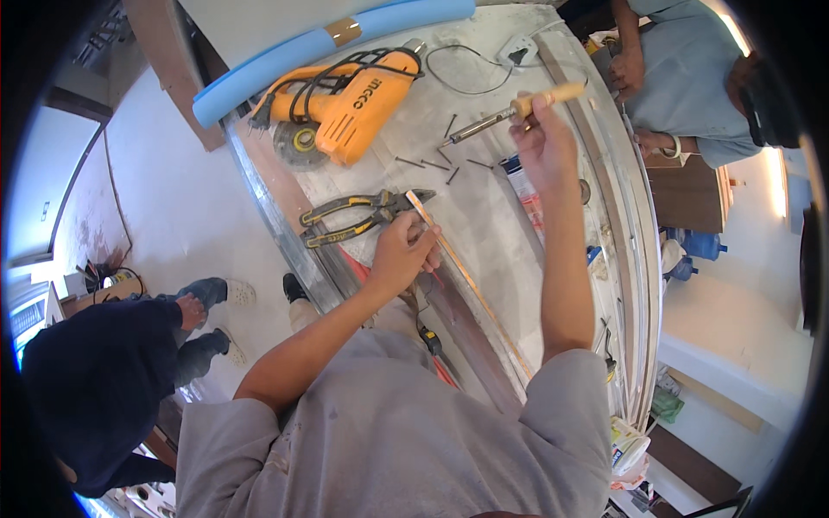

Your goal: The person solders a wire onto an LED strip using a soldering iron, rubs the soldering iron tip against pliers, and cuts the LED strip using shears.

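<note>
In my right hand [548, 147] is a soldering iron [566, 91] with a light wooden handle and a metal shaft. Its bent tip points left, above several loose dark screws [434, 163] on the worktable [466, 207]. My left hand [404, 255] is closed around a thin wooden strip [471, 281] near its upper end. The strip slants down to the right, towards my body. Just beyond my left hand lie yellow-and-black pliers [345, 217], handles to the left. Part of my left fingers' grip is hidden behind the hand itself.
An orange heat gun [367, 104] with its black cord wound round it rests on the far left of the table, by a grinding disc [298, 144]. Behind it lies a blue roll [259, 85]. A white socket [518, 50] sits farther back. People stand right [691, 78] and left [104, 371].
</note>
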A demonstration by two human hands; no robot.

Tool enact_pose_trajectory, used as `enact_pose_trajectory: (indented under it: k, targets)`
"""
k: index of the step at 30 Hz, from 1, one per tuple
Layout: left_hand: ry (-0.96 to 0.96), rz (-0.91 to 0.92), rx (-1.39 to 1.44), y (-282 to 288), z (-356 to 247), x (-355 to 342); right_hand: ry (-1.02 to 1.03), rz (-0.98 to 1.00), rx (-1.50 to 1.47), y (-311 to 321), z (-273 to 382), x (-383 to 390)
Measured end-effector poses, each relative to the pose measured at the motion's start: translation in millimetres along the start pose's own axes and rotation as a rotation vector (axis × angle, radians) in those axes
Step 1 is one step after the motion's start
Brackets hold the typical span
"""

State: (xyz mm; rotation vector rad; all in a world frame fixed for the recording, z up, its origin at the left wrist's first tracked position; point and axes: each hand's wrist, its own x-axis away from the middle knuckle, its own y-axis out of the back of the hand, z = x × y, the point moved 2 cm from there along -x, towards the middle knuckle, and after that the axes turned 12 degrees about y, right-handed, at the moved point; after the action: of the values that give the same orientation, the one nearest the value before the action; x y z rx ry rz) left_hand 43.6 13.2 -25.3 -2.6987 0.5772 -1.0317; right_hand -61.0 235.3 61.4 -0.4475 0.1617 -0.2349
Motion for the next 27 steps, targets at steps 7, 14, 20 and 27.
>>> enact_pose_trajectory:
  k: [7, 14, 20, 27]
  targets:
    - [-0.015, -0.003, 0.001, -1.6, -1.3, 2.9, 0.220, 0.348, 0.700, -43.5, 82.4, -54.8]
    - [-0.036, 0.044, -0.030, -1.4, -0.4, 1.4, 0.248, 0.433, 1.113, -57.2, 85.4, -79.3]
    - [-0.042, 0.091, -0.031, 4.4, 7.2, -3.3, 0.302, 0.138, 1.046, -34.1, 108.7, -63.9]
    - [-0.036, 0.068, -0.091, -0.1, 4.0, -1.3, 0.289, -0.015, 1.240, 49.9, 134.7, -34.0]
